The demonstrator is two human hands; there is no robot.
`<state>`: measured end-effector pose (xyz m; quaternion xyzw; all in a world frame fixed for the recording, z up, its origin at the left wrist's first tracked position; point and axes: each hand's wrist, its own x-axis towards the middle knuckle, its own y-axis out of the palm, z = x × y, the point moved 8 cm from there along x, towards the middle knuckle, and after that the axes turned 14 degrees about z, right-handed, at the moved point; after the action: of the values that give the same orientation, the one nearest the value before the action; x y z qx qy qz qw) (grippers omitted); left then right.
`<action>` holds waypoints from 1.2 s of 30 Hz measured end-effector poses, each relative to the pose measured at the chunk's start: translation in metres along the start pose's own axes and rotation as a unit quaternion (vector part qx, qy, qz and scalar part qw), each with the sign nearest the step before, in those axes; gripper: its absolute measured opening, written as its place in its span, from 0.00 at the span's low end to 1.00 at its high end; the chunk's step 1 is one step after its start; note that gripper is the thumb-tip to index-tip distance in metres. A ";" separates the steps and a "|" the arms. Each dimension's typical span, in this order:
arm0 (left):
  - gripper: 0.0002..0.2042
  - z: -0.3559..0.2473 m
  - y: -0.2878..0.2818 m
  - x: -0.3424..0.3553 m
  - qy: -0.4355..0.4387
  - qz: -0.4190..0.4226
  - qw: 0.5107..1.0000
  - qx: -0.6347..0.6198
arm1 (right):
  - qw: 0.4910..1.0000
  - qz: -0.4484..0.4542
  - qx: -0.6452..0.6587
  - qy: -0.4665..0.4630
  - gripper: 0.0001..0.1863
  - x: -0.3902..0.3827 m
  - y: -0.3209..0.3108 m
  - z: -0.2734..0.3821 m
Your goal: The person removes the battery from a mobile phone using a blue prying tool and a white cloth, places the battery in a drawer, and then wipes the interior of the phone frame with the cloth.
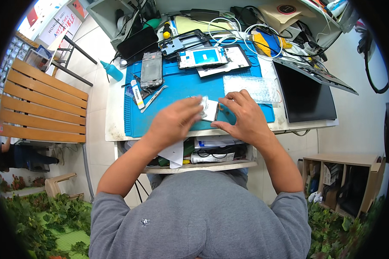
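Note:
My left hand (175, 121), blurred by motion, closes its fingertips on a small crumpled whitish wad (203, 107); whether it is cloth or plastic I cannot tell. The wad is against a flat white rectangular piece (211, 111) with a dark right edge, low over the blue work mat (177, 101). My right hand (245, 115) spans that dark edge, thumb at the near corner and fingers at the far one. Left of my hands lie metal tweezers (153, 99) and a white tube with a yellow end (137, 93). A grey phone frame (151, 70) lies beyond them.
Opened device parts (203, 57) and tangled white cables (233, 32) fill the back. Bubble wrap (250, 88) lies beyond my right hand, beside a laptop (304, 97). A teal bottle (111, 70) stands at the left edge. An open drawer (201, 166) is below the table.

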<state>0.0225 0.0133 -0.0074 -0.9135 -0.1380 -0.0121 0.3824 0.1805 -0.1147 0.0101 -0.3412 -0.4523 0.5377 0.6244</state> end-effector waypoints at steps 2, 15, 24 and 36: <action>0.34 -0.007 0.029 -0.002 0.019 0.116 0.960 0.254 | 1.000 0.006 0.012 0.009 0.34 -0.003 0.003 -0.003; 0.47 -0.028 0.047 -0.011 0.055 0.145 0.963 0.219 | 0.997 0.003 0.069 0.032 0.29 -0.009 -0.019 -0.015; 0.27 -0.013 0.015 -0.050 0.060 0.031 0.970 0.232 | 0.996 0.076 0.054 0.001 0.32 0.028 0.009 0.004; 0.11 0.047 -0.078 -0.056 -0.105 0.090 0.990 -0.031 | 0.977 0.196 0.066 0.040 0.31 0.054 0.016 -0.001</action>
<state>-0.0551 0.0846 0.0064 -0.9299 -0.0943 0.1139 0.3368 0.1764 -0.0588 0.0058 -0.4029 -0.3148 0.6643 0.5453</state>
